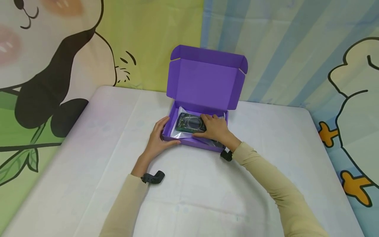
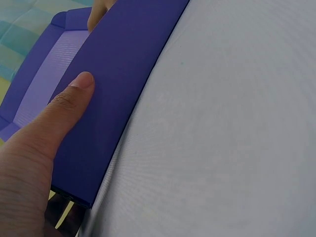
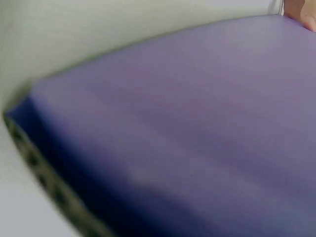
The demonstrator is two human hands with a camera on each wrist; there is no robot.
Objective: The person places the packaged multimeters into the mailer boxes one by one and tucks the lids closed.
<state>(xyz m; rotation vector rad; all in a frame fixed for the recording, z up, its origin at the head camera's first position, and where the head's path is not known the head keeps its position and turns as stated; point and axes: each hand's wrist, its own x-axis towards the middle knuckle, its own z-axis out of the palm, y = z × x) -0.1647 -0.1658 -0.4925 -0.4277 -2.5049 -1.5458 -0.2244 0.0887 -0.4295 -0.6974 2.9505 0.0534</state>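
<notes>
A purple cardboard box (image 1: 189,142) stands on the white table with its lid (image 1: 206,79) raised at the back. Inside lies a dark multimeter (image 1: 186,122) with a round dial and a greenish edge, on a clear plastic bag (image 1: 176,133). My right hand (image 1: 217,129) grips the multimeter's right end, thumb at its near edge and fingers at the far edge; the hand covers that end. With my left hand (image 1: 158,136) I hold the box's near left corner. The left thumb (image 2: 64,106) presses on the front wall in the left wrist view.
The white table (image 1: 189,204) spreads around the box. Behind it hangs a cloth (image 1: 154,42) printed with cartoon animals. Black bands with small cameras sit on both wrists. In the right wrist view the box wall (image 3: 173,113) fills most of the frame, blurred.
</notes>
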